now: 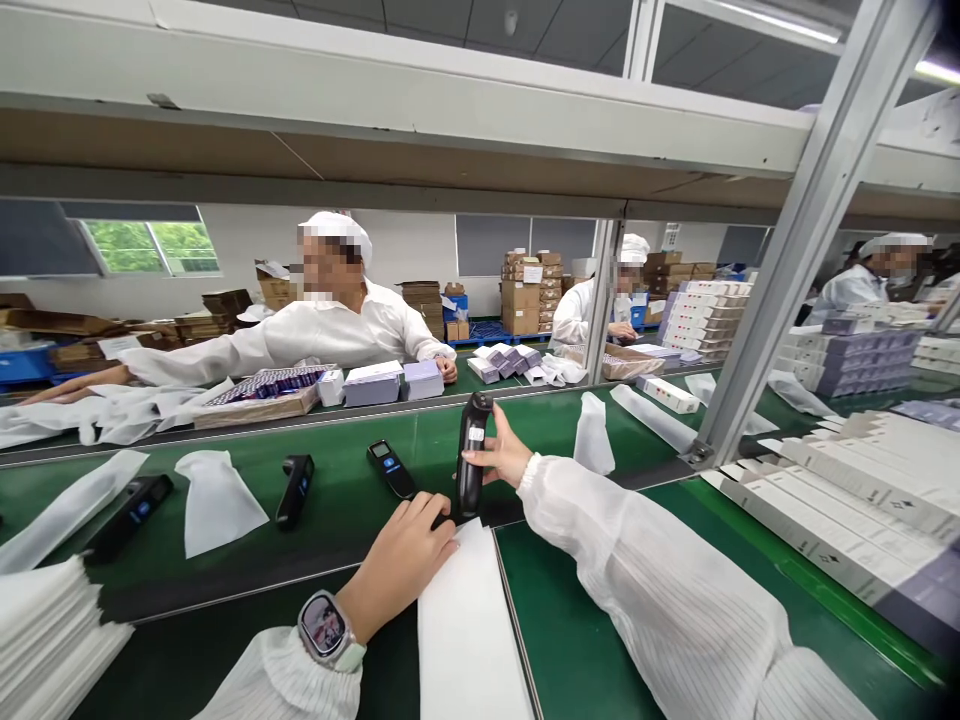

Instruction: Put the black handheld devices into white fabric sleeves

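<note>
My right hand (504,453) is closed around a black handheld device with a small screen and blue marking hidden from me (471,460), held upright with a small pale label facing me. My left hand (405,555), wearing a watch (324,626), rests with bent fingers at the far end of a white foam sleeve stack (469,640). A dark bit shows at its fingertips, and what they grip is hidden. Just beyond lies a similar black device (390,468) with a screen. Farther left are another black device (295,490) and a white pouch (217,502).
A green conveyor belt (337,540) crosses in front. White sleeves (52,640) are piled at left, white-and-purple boxes (847,510) at right. A slanted metal post (795,230) and overhead shelf (420,100) frame the view. A co-worker (337,325) sits across the belt.
</note>
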Tool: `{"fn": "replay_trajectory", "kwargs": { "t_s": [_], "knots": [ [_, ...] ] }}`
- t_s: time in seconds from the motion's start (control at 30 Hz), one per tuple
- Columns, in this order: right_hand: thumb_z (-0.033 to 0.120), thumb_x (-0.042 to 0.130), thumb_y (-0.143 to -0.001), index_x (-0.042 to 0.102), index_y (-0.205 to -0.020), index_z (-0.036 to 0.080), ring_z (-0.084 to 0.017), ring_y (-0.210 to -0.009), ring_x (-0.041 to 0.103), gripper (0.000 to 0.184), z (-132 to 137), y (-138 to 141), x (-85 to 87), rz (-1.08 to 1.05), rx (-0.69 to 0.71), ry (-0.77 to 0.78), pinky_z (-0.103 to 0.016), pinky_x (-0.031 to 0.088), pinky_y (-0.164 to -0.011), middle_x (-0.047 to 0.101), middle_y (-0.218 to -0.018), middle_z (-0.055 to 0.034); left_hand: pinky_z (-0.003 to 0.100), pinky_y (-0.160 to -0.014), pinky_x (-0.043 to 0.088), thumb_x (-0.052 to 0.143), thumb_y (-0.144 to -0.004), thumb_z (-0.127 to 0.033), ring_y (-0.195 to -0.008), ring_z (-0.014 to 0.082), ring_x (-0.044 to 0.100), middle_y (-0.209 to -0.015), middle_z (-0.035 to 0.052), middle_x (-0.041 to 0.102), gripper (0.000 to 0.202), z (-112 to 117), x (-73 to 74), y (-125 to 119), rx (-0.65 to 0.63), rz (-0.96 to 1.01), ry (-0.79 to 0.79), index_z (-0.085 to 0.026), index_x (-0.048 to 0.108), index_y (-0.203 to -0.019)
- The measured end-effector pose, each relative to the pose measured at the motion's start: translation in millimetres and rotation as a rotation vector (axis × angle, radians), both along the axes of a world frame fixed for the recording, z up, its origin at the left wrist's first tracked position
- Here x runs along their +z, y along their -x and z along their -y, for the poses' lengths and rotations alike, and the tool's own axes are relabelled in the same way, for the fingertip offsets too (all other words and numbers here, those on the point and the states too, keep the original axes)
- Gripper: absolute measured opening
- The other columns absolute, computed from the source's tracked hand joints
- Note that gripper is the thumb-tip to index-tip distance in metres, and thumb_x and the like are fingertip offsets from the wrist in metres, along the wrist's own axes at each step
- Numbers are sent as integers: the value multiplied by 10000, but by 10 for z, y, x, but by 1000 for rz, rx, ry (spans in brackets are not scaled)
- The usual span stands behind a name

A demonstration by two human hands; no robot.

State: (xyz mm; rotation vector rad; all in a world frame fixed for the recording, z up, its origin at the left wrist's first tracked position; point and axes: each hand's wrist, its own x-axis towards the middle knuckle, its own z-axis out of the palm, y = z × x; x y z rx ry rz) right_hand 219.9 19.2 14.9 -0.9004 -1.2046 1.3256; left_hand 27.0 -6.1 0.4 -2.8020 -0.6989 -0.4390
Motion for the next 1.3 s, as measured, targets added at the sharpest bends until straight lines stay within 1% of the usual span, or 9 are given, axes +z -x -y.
{"fn": "replay_trajectory", "kwargs": {
  "t_s": [0.33, 0.63, 0.8, 0.87, 0.97, 1.07, 1.13, 1.2, 1.3],
  "knots": [
    [311, 694, -533, 75, -1211, 388, -170, -581, 578, 921, 5, 132, -44, 91, -65, 5, -326, 489, -426, 537, -757, 9, 328, -684, 347, 415, -808, -282, -870, 201, 392, -912, 43, 447, 213, -17, 53, -15, 47, 117, 110, -166, 531, -672],
    [347, 687, -535, 129, -1162, 341, -157, -566, 567, 839, -15, 163, -26, 23, -148, -6, -297, 474, -435, 550, -703, 20, 344, -727, 360, 486, -758, -302, -880, 201, 379, -935, 31, 402, 182, -36, 49, -34, 51, 267, 183, -180, 504, -624],
    [428, 652, -558, 231, -1091, 289, -123, -470, 520, 694, 1, 187, 7, 102, -144, 27, -250, 433, -385, 533, -628, 33, 336, -735, 373, 491, -749, -342, -896, 205, 367, -928, 33, 399, 228, -33, 60, -65, 97, 385, 235, -174, 483, -595],
    [472, 626, -570, 313, -1022, 254, -110, -459, 501, 591, 4, 189, -1, 143, -115, 23, -226, 414, -377, 522, -614, 34, 343, -750, 366, 490, -745, -362, -906, 208, 358, -929, 34, 395, 247, -37, 93, -91, 133, 430, 268, -172, 479, -589],
    [518, 614, -559, 437, -860, 187, -87, -478, 482, 481, 6, 202, -56, 171, 60, 12, -199, 401, -413, 501, -595, 32, 364, -787, 332, 498, -738, -359, -901, 207, 356, -920, 34, 390, 234, -70, 184, -126, 194, 522, 242, -174, 499, -596],
    [622, 532, -558, 488, -721, 129, -80, -481, 480, 521, 11, 237, -136, 158, 298, 101, -198, 390, -442, 499, -570, 10, 364, -805, 303, 499, -733, -345, -889, 202, 363, -930, 34, 389, 204, -117, 283, -124, 218, 610, 198, -180, 521, -615],
    [661, 486, -562, 500, -702, 117, -86, -479, 489, 561, 7, 253, -166, 149, 390, 162, -204, 387, -439, 506, -566, 0, 342, -797, 302, 493, -735, -345, -876, 193, 375, -908, 27, 411, 205, -138, 318, -101, 190, 614, 242, -181, 514, -613],
    [662, 497, -547, 509, -719, 119, -90, -481, 496, 570, -7, 230, -149, 173, 381, 161, -210, 396, -436, 504, -566, 3, 301, -750, 319, 477, -743, -364, -835, 176, 398, -837, 13, 443, 223, -145, 314, -75, 161, 599, 366, -182, 492, -616],
    [675, 446, -576, 518, -699, 114, -100, -524, 509, 579, 1, 88, -27, 296, 232, 106, -231, 428, -452, 504, -601, -12, 237, -606, 324, 463, -741, -430, -700, 141, 416, -716, -11, 436, 275, -149, 242, -51, 199, 597, 600, -183, 464, -621]
  ]
}}
